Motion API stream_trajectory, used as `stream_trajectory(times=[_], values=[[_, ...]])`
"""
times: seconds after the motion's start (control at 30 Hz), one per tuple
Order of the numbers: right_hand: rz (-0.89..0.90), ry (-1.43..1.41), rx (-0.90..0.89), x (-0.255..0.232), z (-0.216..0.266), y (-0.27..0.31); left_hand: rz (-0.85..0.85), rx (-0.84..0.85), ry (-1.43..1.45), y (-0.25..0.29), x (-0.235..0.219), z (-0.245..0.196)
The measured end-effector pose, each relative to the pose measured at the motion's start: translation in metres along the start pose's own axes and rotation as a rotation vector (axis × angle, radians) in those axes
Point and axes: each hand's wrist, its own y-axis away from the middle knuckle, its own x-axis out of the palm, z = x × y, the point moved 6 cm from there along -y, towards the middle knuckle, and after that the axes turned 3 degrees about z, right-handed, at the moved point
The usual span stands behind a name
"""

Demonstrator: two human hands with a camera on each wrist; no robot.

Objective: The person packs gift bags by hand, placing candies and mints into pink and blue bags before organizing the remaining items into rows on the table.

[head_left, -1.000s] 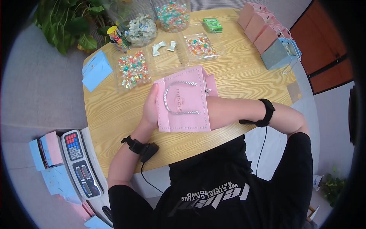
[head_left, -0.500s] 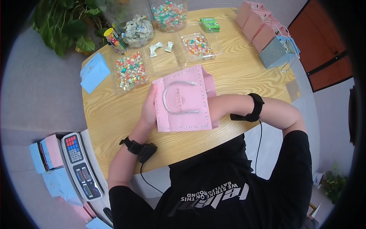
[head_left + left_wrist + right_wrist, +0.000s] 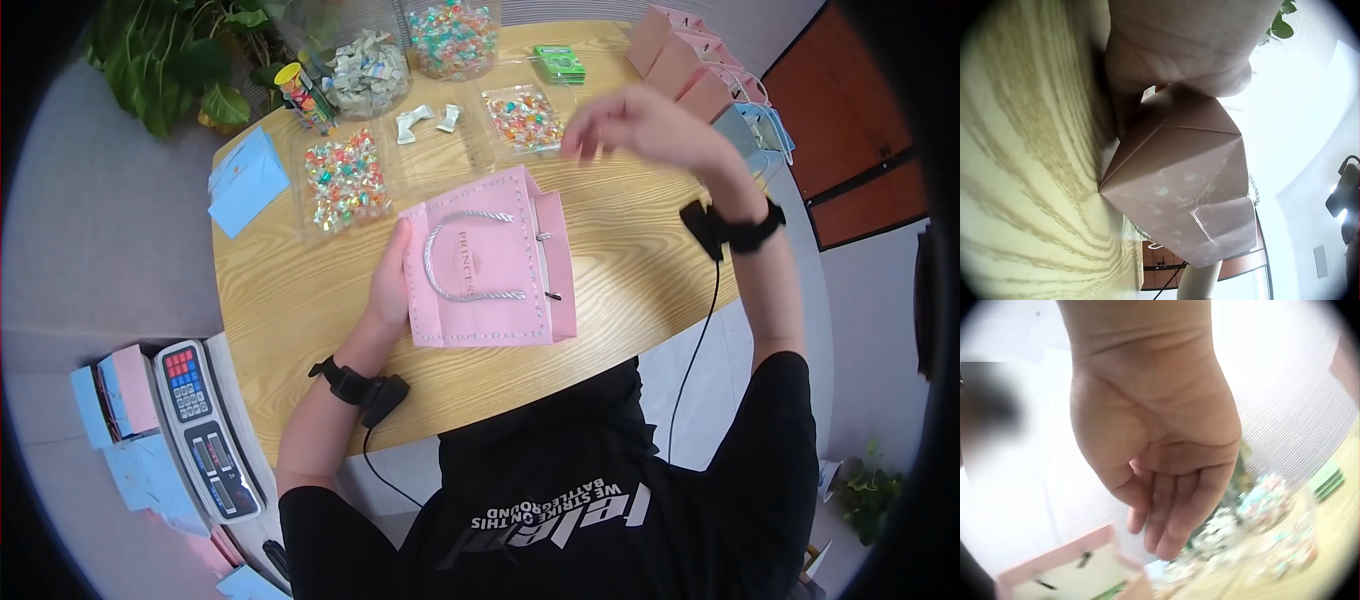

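Observation:
A pink paper gift bag (image 3: 478,250) with silver rope handles lies tipped on the table, its mouth toward the right. My left hand (image 3: 388,285) grips the base end; in the left wrist view the thumb and fingers go round the bag's folded bottom (image 3: 1191,181). Held above the table is my right hand (image 3: 640,128), its fingers loosely bent and nothing in them, near a clear tray of wrapped candies (image 3: 520,118). The right wrist view shows the bag's opening (image 3: 1060,556) below that hand, with a bit of green inside.
Another candy tray (image 3: 345,180), a tub of white-wrapped sweets (image 3: 368,75), a candy tub (image 3: 452,40) and green packs (image 3: 560,64) stand at the back. Blue bag (image 3: 248,180) lies left; pink bags (image 3: 672,55) stand right. A scale (image 3: 210,430) is beside the table.
My right hand has come out of the pink gift bag and moved up toward the right candy tray. The left hand keeps its grip on the bag, which has barely shifted.

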Motion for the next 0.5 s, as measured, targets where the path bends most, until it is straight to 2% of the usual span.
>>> stream_trajectory(times=[0.07,0.13,0.17,0.23,0.27,0.37,0.5], values=[[-0.297,0.208,0.008,-0.058,-0.043,-0.023,-0.04,-0.014,0.009,0.0,-0.001,0.0],[-0.514,0.602,0.041,-0.095,-0.088,-0.04,-0.033,-0.006,0.004,0.001,-0.002,0.0],[-0.525,0.602,0.039,-0.103,-0.111,-0.049,-0.031,0.004,0.003,0.001,-0.002,-0.001],[-0.561,0.963,0.001,-0.108,-0.135,-0.064,-0.034,0.009,-0.011,0.002,-0.002,-0.002],[-0.483,1.002,0.116,-0.106,-0.143,-0.073,-0.043,0.012,-0.015,0.002,-0.002,-0.002],[-0.48,1.087,0.052,-0.088,-0.137,-0.088,-0.064,0.014,-0.065,0.003,-0.001,-0.004],[-0.447,1.149,0.203,-0.081,-0.148,-0.109,-0.049,0.013,-0.062,0.004,-0.002,-0.003]])
